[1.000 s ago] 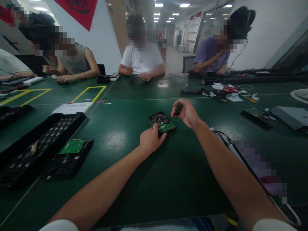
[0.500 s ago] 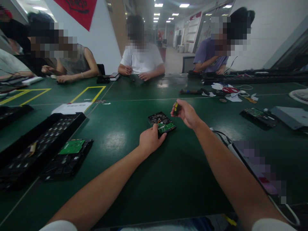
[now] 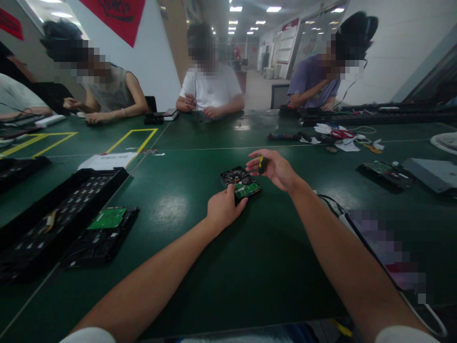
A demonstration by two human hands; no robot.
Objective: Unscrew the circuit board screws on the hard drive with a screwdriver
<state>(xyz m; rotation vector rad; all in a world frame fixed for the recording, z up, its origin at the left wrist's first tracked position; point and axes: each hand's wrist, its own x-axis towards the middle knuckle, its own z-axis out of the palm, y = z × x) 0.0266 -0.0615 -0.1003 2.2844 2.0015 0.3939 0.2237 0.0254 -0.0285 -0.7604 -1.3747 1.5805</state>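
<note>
A hard drive [image 3: 240, 182] with its green circuit board facing up lies on the green table [image 3: 185, 205] in front of me. My left hand [image 3: 223, 207] rests closed against the drive's near edge and steadies it. Just right of and above the drive, my right hand [image 3: 276, 169] grips a small black and yellow screwdriver [image 3: 262, 163], with the forefinger stretched out toward the left.
A black tray [image 3: 53, 214] and another drive with a green board [image 3: 103, 233] lie at the left. More drives and a grey case [image 3: 433, 172] sit at the right, with a cable [image 3: 332, 202] near my right arm. Three seated people work across the table.
My right hand has lowered a little and turned the screwdriver, so its yellow part shows, and the forefinger has stretched out. My left hand has stayed on the drive.
</note>
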